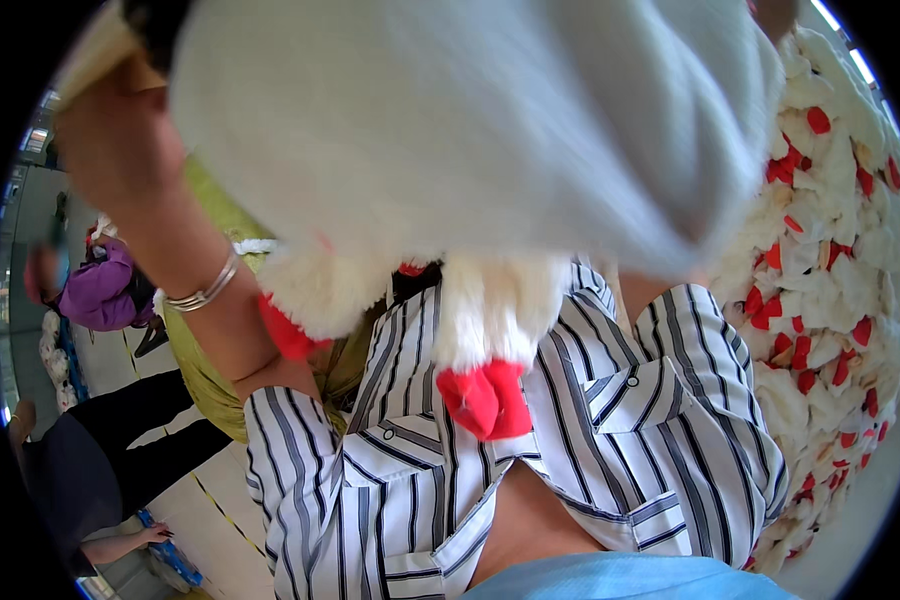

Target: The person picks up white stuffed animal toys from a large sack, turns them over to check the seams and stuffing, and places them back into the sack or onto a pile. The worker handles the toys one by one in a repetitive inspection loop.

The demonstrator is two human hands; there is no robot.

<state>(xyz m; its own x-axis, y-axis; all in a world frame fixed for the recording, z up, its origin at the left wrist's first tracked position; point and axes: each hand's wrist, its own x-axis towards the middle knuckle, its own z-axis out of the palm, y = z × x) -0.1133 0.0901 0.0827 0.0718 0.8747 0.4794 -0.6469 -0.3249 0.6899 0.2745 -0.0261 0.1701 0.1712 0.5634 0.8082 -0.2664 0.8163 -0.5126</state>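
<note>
A large white plush skin point(440, 120) hangs up close before me, limp and smeared by motion, across the top of the view. Below its smooth cloth side show shaggy cream fur legs point(485, 305) with red feet point(490, 400). My left hand point(120, 130) is raised at the upper left beside the plush, a bangle on its wrist; its fingers are too blurred to read. A beige piece point(95, 50) shows just above it. Of my right hand point(775, 15), only a dark bit of skin appears at the plush's upper right corner; the cloth hides the rest.
A big heap of white plush pieces with red parts point(820, 260) rises on my right. A yellow-green cloth or sack point(210, 350) stands at my left. Beyond it are a person in purple point(105, 285) and another in dark clothes point(80, 470), on a floor with striped tape point(225, 515).
</note>
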